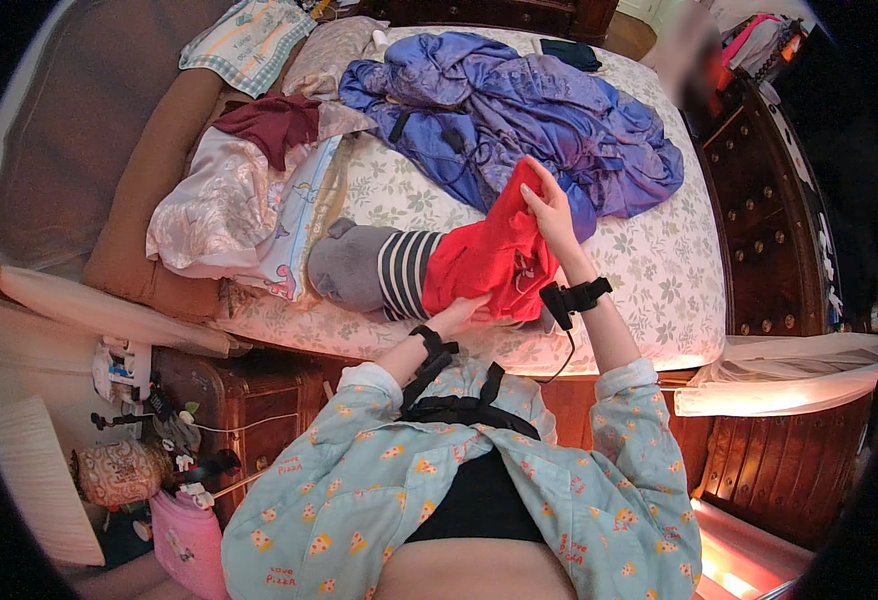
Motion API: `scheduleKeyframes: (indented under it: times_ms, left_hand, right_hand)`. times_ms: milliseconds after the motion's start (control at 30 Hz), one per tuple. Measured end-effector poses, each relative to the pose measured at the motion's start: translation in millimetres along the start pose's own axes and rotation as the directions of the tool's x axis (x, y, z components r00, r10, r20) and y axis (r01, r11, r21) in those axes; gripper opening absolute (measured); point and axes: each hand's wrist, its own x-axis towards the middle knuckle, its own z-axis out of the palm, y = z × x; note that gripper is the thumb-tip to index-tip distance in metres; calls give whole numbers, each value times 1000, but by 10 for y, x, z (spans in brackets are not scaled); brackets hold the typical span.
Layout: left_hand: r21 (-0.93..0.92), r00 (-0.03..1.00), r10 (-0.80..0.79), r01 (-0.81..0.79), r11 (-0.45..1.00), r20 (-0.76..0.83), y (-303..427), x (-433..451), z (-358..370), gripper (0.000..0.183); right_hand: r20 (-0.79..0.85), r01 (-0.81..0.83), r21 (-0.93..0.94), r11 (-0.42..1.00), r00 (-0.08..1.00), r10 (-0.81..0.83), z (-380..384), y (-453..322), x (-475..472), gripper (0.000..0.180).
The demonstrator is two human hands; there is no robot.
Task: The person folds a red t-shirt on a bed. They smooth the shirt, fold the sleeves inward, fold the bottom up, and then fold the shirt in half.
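Note:
A grey plush toy [345, 264] with a black-and-white striped middle [411, 271] lies on its side near the bed's front edge. Red cloth [476, 262], which looks like a small garment with a pale print, covers the toy's right part. My right hand [553, 210] pinches the cloth's raised upper end between thumb and fingers. Low on the near side, my left hand [465, 313] grips the cloth's bottom edge, its fingertips partly hidden. Black straps with small devices circle both wrists, and a cable hangs from the right one [575, 296].
Beyond the toy, a purple-blue satin quilt [514, 112] lies bunched on the floral bedsheet [634, 262]. Pillows [213, 202] and a maroon cloth [277, 127] are at left. A dark wooden cabinet [761, 217] borders the right side. A nightstand [259, 405] stands at lower left.

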Motion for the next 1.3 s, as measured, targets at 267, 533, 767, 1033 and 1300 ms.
scheduleKeyframes:
  times_ms: [267,533,767,1033,1300]
  left_hand:
    - [210,905,342,-293,933,-255,876,-662,-111,20]
    - [207,705,670,-637,743,-232,1726,-1076,189,14]
    - [246,744,668,-646,723,-11,1453,-907,884,16]
    - [840,414,882,-541,39,225,1254,-845,826,34]
    - [928,675,646,-176,-329,357,1112,-993,419,32]
  right_hand:
    - [-352,-138,-723,677,917,-189,-569,770,-289,34]
    - [87,22,-449,893,996,19,29,446,-827,31]
    - [94,364,-566,740,920,-380,422,144,-629,38]
    - [2,22,-351,936,1000,-23,289,29,-662,18]
    - [-17,-4,-156,988,1000,1,61,-114,-541,17]
